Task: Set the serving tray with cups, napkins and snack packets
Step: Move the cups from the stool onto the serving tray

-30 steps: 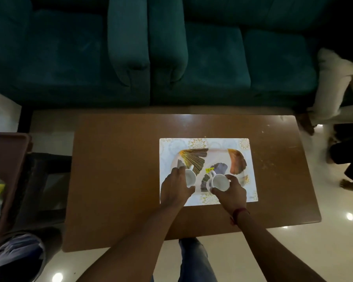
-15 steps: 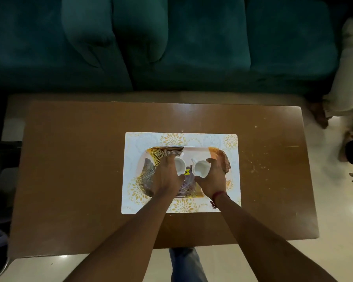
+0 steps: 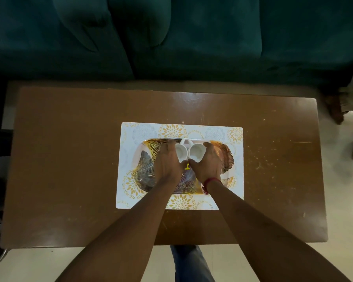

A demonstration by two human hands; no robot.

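White cups [image 3: 196,153] in curled left hand [image 3: 167,166], right hand [image 3: 209,166]

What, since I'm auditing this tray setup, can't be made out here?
Head view.
Tray centre: covered by left hand and right hand.
Left cup, right cup: bases hidden by each grip, contact with tray unclear.
Yellow tag: print too small.
Person at right edge: cut off by frame.

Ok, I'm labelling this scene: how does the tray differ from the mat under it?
The tray has rounded corners and large dark-and-gold fan leaves; the mat is a white rectangle with small gold flowers. The tray is smaller and lies on the mat. Both carry gold patterning.
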